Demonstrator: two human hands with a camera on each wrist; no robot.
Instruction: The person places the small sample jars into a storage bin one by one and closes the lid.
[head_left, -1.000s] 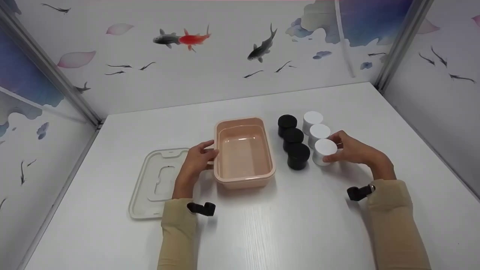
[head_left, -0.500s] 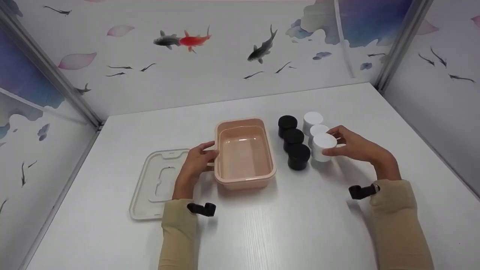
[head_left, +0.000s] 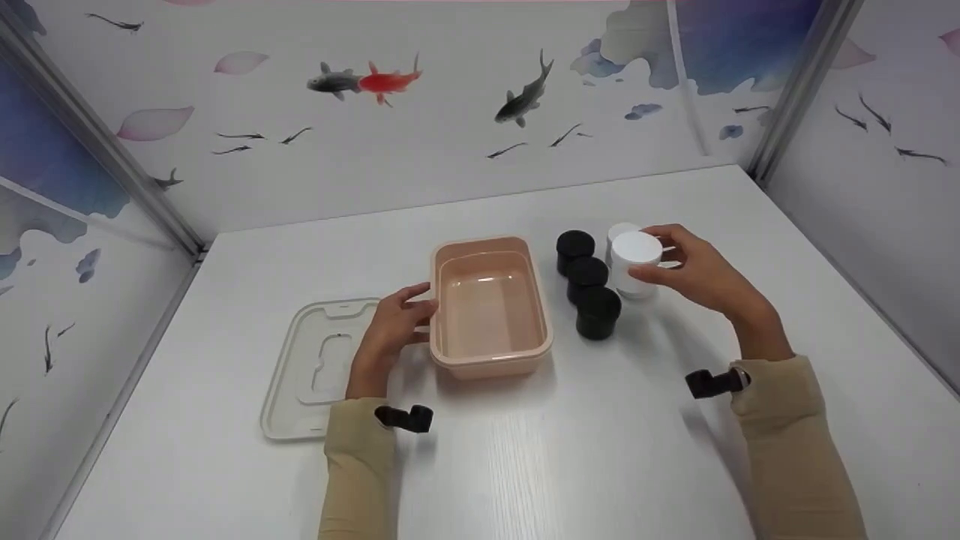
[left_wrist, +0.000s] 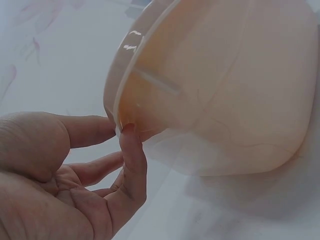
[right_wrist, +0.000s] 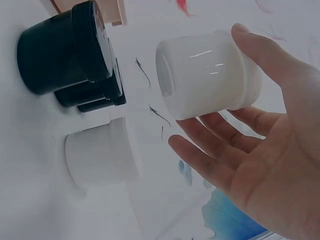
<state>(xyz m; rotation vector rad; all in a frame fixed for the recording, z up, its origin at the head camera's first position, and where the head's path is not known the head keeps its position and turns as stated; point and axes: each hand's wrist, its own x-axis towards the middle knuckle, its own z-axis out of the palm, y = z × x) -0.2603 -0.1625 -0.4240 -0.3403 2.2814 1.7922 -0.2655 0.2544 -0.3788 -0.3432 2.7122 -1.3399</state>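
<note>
Toward right edge of tabletop (head_left: 487,457), raised white jar (head_left: 634,259) is held by right hand (head_left: 697,270).
Pink box (head_left: 495,368) is pinched by left hand (head_left: 391,324).

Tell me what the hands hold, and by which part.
Right hand: a white jar, by its lid end. Left hand: a pink box, by its rim.

I see a white table (head_left: 480,472) with faint grain, enclosed by a back wall (head_left: 450,169), a left wall (head_left: 67,322) and a right wall (head_left: 900,247). Across the back, I make out a printed red fish (head_left: 388,81) touching a grey fish (head_left: 332,80), and a dark fish (head_left: 523,101) tilted tail-up. Pink petals (head_left: 156,124) and a blue-purple patch (head_left: 750,37) also decorate it. Metal posts (head_left: 806,90) line both rear corners.
</note>
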